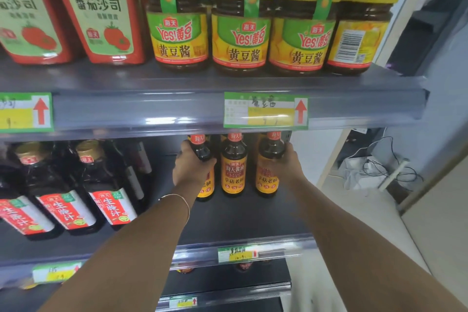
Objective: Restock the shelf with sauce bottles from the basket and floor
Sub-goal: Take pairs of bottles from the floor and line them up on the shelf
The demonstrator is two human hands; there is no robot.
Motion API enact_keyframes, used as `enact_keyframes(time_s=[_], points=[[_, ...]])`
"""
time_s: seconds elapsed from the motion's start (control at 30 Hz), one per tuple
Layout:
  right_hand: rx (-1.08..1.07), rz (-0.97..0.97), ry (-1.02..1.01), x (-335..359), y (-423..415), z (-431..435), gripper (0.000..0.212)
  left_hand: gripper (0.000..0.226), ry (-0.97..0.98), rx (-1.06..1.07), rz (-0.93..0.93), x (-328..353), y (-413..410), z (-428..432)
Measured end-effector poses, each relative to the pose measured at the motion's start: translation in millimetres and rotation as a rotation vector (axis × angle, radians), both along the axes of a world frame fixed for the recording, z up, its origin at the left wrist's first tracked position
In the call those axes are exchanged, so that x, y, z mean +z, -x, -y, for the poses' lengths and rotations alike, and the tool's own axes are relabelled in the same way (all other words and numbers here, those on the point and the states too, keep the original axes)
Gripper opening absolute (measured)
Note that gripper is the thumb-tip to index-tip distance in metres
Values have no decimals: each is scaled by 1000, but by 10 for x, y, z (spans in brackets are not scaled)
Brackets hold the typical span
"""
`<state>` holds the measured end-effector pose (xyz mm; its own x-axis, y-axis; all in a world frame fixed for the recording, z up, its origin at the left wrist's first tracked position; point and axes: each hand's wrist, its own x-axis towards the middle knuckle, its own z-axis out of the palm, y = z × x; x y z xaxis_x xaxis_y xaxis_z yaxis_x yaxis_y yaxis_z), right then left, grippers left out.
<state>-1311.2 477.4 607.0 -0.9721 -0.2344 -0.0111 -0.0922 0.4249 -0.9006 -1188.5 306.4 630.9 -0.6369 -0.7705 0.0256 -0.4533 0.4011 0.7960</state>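
Three dark soy sauce bottles with orange-yellow labels stand in a row at the right end of the middle shelf (240,218). My left hand (192,166) grips the left bottle (203,152) around its shoulder. My right hand (288,164) grips the right bottle (268,159) from its right side. The middle bottle (233,164) stands free between them. Both arms reach in from the lower edge of the view. Basket and floor stock are out of sight.
Large dark bottles with red labels (68,200) fill the middle shelf's left part. Above stand yellow-lidded soybean paste jars (240,30) and red ketchup bottles (101,12). More bottle caps (186,270) show on the shelf below. Cables and a white box (367,170) lie on the floor at right.
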Motion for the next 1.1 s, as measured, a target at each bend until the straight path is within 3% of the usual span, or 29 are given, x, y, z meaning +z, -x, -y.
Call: enact_keyframes(time_s=[0.23,0.37,0.53,0.73,0.87,1.1], points=[[-16,14,195,-180,-89,-82,61,67,-41,-22,-25,-35,2,6],[-33,6,200,-230,-111,25,65,79,-77,-52,-60,-76,-56,-5],[-174,66,92,-364,-160,91,76,51,69,121,-48,-186,-212,-64],[-249,37,44,-457,-184,138,76,18,227,-170,85,-366,-227,-193],[-290,33,55,-528,-176,167,67,15,158,-318,51,-495,-87,-358],[-181,9,46,-624,-4,109,63,42,7,-203,30,-571,62,-486]])
